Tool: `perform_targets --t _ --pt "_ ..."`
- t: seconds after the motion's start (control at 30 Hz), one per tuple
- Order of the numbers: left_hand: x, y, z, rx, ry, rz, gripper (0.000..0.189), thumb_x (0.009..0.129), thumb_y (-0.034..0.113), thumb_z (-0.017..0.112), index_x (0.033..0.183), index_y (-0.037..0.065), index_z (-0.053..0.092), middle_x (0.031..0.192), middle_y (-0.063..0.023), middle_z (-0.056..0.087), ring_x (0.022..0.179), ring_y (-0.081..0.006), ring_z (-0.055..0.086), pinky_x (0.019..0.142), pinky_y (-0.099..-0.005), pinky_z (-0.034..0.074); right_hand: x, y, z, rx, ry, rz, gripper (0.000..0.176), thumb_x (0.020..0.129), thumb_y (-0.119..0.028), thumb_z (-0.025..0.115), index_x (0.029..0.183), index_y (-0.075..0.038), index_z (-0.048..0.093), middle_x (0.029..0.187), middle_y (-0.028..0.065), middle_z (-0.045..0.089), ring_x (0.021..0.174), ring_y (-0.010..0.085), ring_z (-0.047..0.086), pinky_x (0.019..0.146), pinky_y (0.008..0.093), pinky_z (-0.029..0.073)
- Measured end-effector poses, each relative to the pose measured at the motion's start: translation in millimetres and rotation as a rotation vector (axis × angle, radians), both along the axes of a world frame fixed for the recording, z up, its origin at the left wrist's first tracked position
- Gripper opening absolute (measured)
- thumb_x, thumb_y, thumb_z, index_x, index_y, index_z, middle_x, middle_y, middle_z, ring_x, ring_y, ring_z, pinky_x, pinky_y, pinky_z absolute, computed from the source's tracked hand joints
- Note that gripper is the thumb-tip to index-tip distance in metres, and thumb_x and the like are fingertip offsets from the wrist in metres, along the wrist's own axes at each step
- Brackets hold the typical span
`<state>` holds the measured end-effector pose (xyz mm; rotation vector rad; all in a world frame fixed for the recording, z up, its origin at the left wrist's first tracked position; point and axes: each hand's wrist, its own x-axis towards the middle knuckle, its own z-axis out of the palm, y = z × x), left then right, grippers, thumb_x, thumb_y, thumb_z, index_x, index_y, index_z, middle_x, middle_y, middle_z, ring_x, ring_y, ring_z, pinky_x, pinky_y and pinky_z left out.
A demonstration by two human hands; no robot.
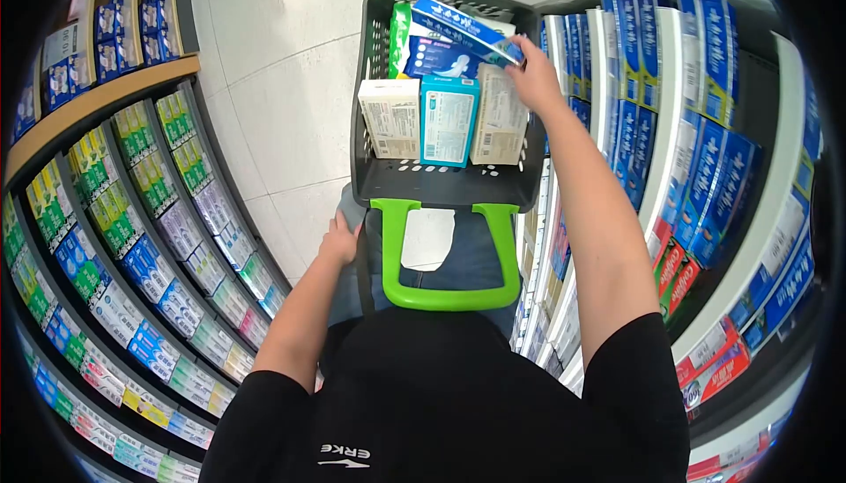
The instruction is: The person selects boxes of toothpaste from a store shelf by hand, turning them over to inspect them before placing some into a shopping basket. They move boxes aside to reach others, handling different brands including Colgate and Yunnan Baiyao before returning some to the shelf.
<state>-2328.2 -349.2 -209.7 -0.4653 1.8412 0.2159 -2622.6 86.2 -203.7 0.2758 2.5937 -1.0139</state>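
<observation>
My right hand [536, 78] is closed on the end of a long blue toothpaste box [467, 29], which lies slanted at the far end of a dark shopping basket [441, 185]. Beneath it in the basket is a blue pack of sanitary pads [441, 58], with a green and white pack [399, 38] to its left. Closer to me stand a cream box [390, 122], a teal box [449, 122] and a second cream box [500, 117]. My left hand [337, 241] is empty, low beside the basket's near left corner, its fingers apart and partly hidden.
The basket's green handle [451, 296] is folded toward me. Shelves of toothpaste boxes [718, 192] rise close on my right. On the left, a curved rack [145, 245] holds rows of boxes. Pale floor tiles [282, 113] run between them.
</observation>
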Motion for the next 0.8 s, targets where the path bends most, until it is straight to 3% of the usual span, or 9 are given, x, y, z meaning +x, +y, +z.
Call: perform_targets --t 0.03,0.17,0.23,0.3,0.37,0.43,0.53,0.67,0.8 --pt "-1 -7 -7 0.015 -0.023 -0.004 0.085 0.102 0.055 0.05 0.163 0.006 0.018 0.159 -0.0243 0.038 0.137 -0.0493 0.049 0.114 -0.0519 0.042 -7 -4 -17 0.072 0.049 0.044 0.052 0.085 -0.004 0.076 0.134 -0.009 0.06 0.11 0.0181 0.068 0.101 0.034 0.068 0.087 0.0415 0.053" --pt "-37 -46 -33 0.091 0.244 0.107 0.068 0.102 0.039 0.057 0.155 0.002 0.036 0.143 -0.0246 0.056 0.133 -0.0448 0.053 0.11 -0.0503 0.044 -26 -21 -51 0.048 -0.06 0.04 0.056 0.086 -0.003 0.073 0.139 -0.015 0.059 0.13 0.02 0.066 0.118 0.0393 0.065 0.099 0.0433 0.051" --pt "-109 -14 7 0.13 0.754 0.195 0.052 0.099 0.023 0.063 0.144 0.001 0.05 0.127 -0.0234 0.066 0.124 -0.041 0.059 0.104 -0.0476 0.048 -28 -18 -73 0.08 -0.03 0.054 0.059 0.087 -0.002 0.07 0.143 -0.017 0.057 0.138 0.0209 0.063 0.126 0.0395 0.06 0.106 0.0436 0.048" --pt "-169 16 31 0.211 1.048 0.018 0.048 0.094 0.019 0.071 0.136 0.002 0.056 0.126 -0.0202 0.065 0.119 -0.0386 0.06 0.101 -0.0454 0.049 -18 -23 -82 0.198 0.15 0.011 0.06 0.087 -0.001 0.069 0.144 -0.016 0.056 0.14 0.021 0.061 0.129 0.0392 0.058 0.109 0.0442 0.047" --pt "-219 47 40 0.333 1.161 -0.247 0.062 0.086 0.024 0.08 0.139 0.004 0.054 0.131 -0.0168 0.063 0.125 -0.0352 0.058 0.107 -0.0458 0.045 -11 -28 -69 0.229 0.236 -0.006 0.061 0.088 -0.004 0.069 0.146 -0.014 0.054 0.146 0.0213 0.057 0.134 0.039 0.054 0.113 0.0439 0.043" --pt "-255 75 37 0.393 1.15 -0.468 0.073 0.079 0.028 0.086 0.139 0.005 0.052 0.135 -0.0158 0.062 0.133 -0.0352 0.053 0.113 -0.0472 0.04 4 -34 -43 0.074 0.17 0.019 0.062 0.088 -0.009 0.071 0.147 -0.013 0.053 0.147 0.0215 0.055 0.135 0.0392 0.053 0.114 0.0427 0.043" --pt "-272 80 -4 0.384 0.857 -0.771 0.078 0.074 0.031 0.088 0.139 0.007 0.051 0.135 -0.0147 0.061 0.138 -0.0351 0.05 0.116 -0.051 0.035 37 -52 -14 -0.105 0.015 0.12 0.062 0.088 -0.018 0.074 0.146 -0.009 0.053 0.15 0.0214 0.052 0.138 0.0388 0.051 0.115 0.042 0.041" --pt "-305 84 19 0.517 0.495 -0.696 0.057 0.068 0.032 0.091 0.111 0.008 0.061 0.112 -0.01 0.07 0.116 -0.0334 0.065 0.1 -0.046 0.05 78 -89 14 -0.283 0.026 0.2 0.074 0.083 -0.024 0.082 0.147 -0.007 0.05 0.149 0.0204 0.053 0.14 0.0381 0.049 0.117 0.0448 0.039" --pt "-317 91 98 0.553 0.509 -0.599 0.058 0.07 0.03 0.09 0.116 0.005 0.065 0.105 -0.0102 0.073 0.104 -0.0326 0.069 0.094 -0.0412 0.054 87 -123 24 -0.643 -0.081 0.109 0.086 0.074 -0.026 0.09 0.148 -0.006 0.05 0.146 0.0193 0.055 0.137 0.0345 0.052 0.116 0.0442 0.04"
